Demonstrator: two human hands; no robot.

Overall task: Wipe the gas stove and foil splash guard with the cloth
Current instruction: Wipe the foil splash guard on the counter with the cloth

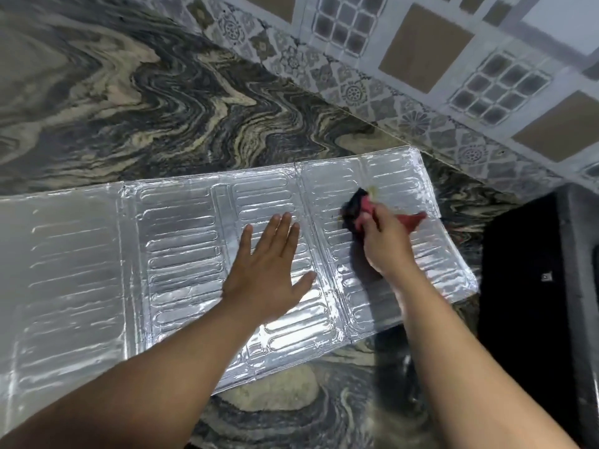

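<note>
The foil splash guard point(175, 254) lies flat and unfolded on the marbled counter, its ribbed silver panels stretching from the left edge to the right of centre. My left hand point(269, 270) presses flat on a middle panel, fingers spread. My right hand point(382, 241) grips a red and dark cloth point(356, 205) bunched against the rightmost panel, near its far edge. A yellowish smear shows on the foil just beyond the cloth. The black gas stove point(531, 286) stands at the right edge, only partly in view.
The dark swirled stone counter point(146, 102) extends behind and in front of the foil. A patterned tiled wall point(421, 59) rises along the far right side, meeting the counter diagonally.
</note>
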